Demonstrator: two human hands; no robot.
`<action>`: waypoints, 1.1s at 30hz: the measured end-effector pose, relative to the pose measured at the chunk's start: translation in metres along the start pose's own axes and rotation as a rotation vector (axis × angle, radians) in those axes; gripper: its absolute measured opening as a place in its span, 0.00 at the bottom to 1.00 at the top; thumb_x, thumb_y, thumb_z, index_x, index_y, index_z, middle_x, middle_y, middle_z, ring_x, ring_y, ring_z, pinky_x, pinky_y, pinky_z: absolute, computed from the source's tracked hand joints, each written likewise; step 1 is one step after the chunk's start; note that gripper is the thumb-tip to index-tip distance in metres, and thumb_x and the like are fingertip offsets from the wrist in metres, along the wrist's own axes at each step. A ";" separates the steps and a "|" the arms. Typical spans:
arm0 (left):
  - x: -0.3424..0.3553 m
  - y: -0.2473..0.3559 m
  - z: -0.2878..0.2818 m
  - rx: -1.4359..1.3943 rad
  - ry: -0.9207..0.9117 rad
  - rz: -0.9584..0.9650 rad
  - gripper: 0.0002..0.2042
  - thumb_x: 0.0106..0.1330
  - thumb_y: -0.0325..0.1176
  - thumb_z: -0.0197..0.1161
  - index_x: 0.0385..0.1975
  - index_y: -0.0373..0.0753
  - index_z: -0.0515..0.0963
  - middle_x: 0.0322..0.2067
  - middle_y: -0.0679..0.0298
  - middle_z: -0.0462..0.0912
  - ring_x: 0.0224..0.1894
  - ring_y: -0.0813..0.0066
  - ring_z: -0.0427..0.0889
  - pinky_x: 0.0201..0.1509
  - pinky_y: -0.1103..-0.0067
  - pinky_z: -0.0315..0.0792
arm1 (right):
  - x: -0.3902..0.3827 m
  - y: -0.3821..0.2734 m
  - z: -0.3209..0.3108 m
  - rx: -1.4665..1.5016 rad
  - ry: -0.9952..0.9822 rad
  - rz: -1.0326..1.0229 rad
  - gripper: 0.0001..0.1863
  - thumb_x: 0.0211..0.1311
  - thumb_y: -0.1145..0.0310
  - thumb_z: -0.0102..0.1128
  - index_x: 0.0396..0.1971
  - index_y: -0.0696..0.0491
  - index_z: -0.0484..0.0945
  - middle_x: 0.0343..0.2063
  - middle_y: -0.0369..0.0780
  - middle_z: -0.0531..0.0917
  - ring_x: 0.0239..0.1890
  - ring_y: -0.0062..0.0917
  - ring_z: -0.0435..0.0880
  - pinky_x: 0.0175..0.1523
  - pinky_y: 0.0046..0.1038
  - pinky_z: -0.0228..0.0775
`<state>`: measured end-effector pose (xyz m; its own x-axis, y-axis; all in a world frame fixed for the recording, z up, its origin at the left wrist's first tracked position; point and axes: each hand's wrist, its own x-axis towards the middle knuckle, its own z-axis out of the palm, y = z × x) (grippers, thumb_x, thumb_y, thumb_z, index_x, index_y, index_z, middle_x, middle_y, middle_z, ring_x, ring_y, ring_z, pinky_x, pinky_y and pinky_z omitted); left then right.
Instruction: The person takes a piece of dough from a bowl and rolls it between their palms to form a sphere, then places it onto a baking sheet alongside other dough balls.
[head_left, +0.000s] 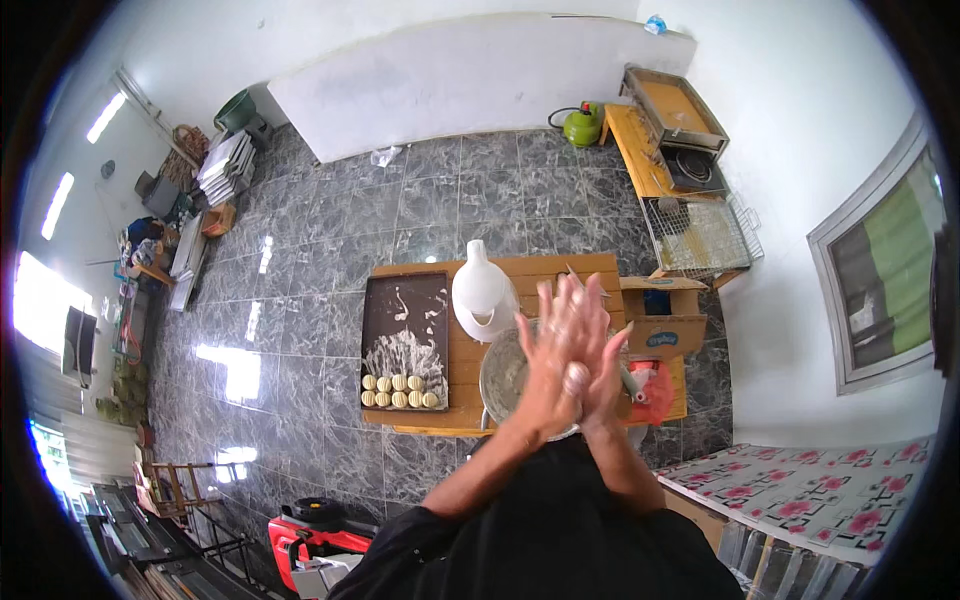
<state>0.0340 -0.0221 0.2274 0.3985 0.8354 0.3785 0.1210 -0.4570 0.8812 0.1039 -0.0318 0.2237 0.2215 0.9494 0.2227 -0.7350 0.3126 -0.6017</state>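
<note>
Soft, sticky-looking dough ball [576, 378] is being pressed between the flat left hand [556, 345] and right hand [598, 350], fingers outstretched, above a metal bowl [502, 378]

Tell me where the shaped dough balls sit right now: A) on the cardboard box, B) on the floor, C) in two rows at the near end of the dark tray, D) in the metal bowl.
C: the dough balls lie in two rows at the near end of the dark tray, left of the hands pressed together over the metal bowl.
</note>
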 end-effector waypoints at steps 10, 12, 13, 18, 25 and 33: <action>0.005 -0.002 0.002 -0.011 -0.016 0.029 0.36 0.73 0.59 0.31 0.72 0.38 0.53 0.74 0.49 0.45 0.77 0.48 0.34 0.74 0.54 0.22 | -0.002 0.002 -0.010 -0.180 -0.046 0.004 0.46 0.69 0.31 0.24 0.75 0.49 0.35 0.76 0.40 0.39 0.77 0.32 0.36 0.77 0.43 0.29; 0.007 0.004 0.003 -0.060 -0.012 0.258 0.38 0.72 0.61 0.31 0.73 0.38 0.52 0.74 0.49 0.43 0.76 0.47 0.33 0.74 0.54 0.22 | -0.003 0.004 -0.013 -0.342 -0.006 0.033 0.46 0.69 0.31 0.24 0.75 0.49 0.34 0.76 0.40 0.39 0.77 0.32 0.36 0.77 0.42 0.30; 0.010 0.004 0.002 -0.166 0.064 0.152 0.40 0.71 0.63 0.30 0.73 0.37 0.51 0.74 0.50 0.43 0.77 0.48 0.33 0.74 0.56 0.22 | -0.004 0.004 -0.014 -0.418 0.034 0.065 0.46 0.69 0.31 0.24 0.75 0.49 0.34 0.76 0.40 0.39 0.77 0.31 0.37 0.77 0.41 0.31; 0.012 0.000 -0.003 -0.063 0.057 0.017 0.38 0.73 0.60 0.27 0.73 0.35 0.49 0.74 0.49 0.42 0.77 0.54 0.34 0.75 0.57 0.23 | -0.002 0.002 -0.012 -0.296 -0.077 0.055 0.47 0.67 0.30 0.21 0.74 0.46 0.27 0.76 0.40 0.33 0.77 0.35 0.32 0.77 0.40 0.24; 0.007 -0.015 0.000 -0.022 0.116 -0.020 0.42 0.70 0.66 0.26 0.73 0.35 0.44 0.75 0.49 0.40 0.77 0.52 0.33 0.75 0.59 0.22 | -0.001 0.004 0.001 -0.423 -0.222 0.035 0.48 0.65 0.28 0.22 0.74 0.45 0.29 0.76 0.36 0.36 0.77 0.34 0.35 0.77 0.38 0.26; 0.007 -0.010 -0.002 -0.178 0.176 0.069 0.41 0.71 0.64 0.25 0.73 0.37 0.50 0.74 0.48 0.42 0.77 0.50 0.33 0.73 0.55 0.20 | 0.002 0.003 -0.008 -0.433 -0.237 0.126 0.49 0.63 0.27 0.26 0.75 0.43 0.30 0.76 0.37 0.32 0.77 0.36 0.32 0.77 0.44 0.29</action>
<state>0.0339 -0.0115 0.2213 0.2343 0.8513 0.4694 -0.0688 -0.4671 0.8815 0.1075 -0.0287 0.2160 -0.0401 0.9632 0.2656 -0.4022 0.2278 -0.8868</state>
